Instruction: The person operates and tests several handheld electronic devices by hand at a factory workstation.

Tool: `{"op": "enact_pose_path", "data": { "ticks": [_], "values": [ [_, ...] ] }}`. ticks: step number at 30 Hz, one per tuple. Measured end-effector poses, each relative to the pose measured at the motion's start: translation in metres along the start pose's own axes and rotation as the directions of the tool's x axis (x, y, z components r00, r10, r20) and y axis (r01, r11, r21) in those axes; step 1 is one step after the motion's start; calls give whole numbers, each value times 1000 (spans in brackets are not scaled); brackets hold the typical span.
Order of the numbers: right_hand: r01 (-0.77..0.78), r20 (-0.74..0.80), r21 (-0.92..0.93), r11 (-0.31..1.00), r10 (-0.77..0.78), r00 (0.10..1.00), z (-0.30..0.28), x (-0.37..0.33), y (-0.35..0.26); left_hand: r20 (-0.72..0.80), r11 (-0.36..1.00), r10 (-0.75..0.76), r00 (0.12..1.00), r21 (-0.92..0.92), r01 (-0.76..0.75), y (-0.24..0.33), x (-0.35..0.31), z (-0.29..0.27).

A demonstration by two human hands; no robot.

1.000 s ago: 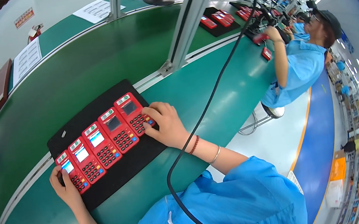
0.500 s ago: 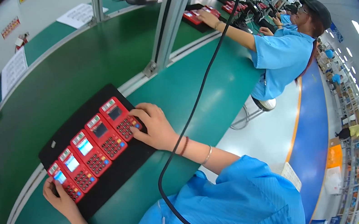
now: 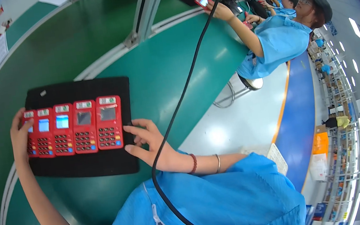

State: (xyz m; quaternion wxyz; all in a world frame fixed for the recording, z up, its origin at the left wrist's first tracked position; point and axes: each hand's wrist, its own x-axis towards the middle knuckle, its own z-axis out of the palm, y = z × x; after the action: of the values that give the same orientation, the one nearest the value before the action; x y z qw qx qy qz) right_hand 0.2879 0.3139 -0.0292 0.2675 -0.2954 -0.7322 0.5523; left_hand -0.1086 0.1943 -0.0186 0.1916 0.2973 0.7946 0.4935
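Note:
Several red payment terminals (image 3: pixel 85 126) stand side by side in a row on a black mat (image 3: pixel 86 167). Three toward the left have lit screens; the two at the right end have dark ones. My left hand (image 3: pixel 20 135) is closed around the upper left edge of the leftmost terminal (image 3: pixel 32 147), its digits partly covering that terminal's screen. Beside the rightmost terminal (image 3: pixel 108 122), my right hand (image 3: pixel 150 146) has its fingers apart, the fingertips by that terminal's lower right side and the mat's edge. Nothing is held in it.
A black cable (image 3: pixel 182 98) hangs across the view in front of my right wrist. Beyond the mat rises a metal frame post (image 3: pixel 147 11) from a rail along the green table (image 3: pixel 139 81). Farther right, a co-worker in blue (image 3: pixel 283 42) holds a red terminal (image 3: pixel 203 2).
The mat and its row of terminals have turned clockwise, from slanting to nearly level. My right hand has come off the rightmost terminal's keys. The co-worker has lifted a terminal.

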Motion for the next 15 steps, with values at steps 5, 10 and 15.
{"op": "enact_pose_path", "data": {
  "ticks": [5,10,15],
  "values": [
    [7,-147,-171,985,-33,989,4,33,9,-86,967,35,996,253,-12,-43,-31,-14],
    [171,-167,-433,885,-265,950,-4,88,21,-238,969,-49,970,223,104,-19,-128,2],
    [236,-167,-538,810,-377,911,6,107,13,-434,1000,17,901,-7,-23,-36,-179,20]
  ]
}}
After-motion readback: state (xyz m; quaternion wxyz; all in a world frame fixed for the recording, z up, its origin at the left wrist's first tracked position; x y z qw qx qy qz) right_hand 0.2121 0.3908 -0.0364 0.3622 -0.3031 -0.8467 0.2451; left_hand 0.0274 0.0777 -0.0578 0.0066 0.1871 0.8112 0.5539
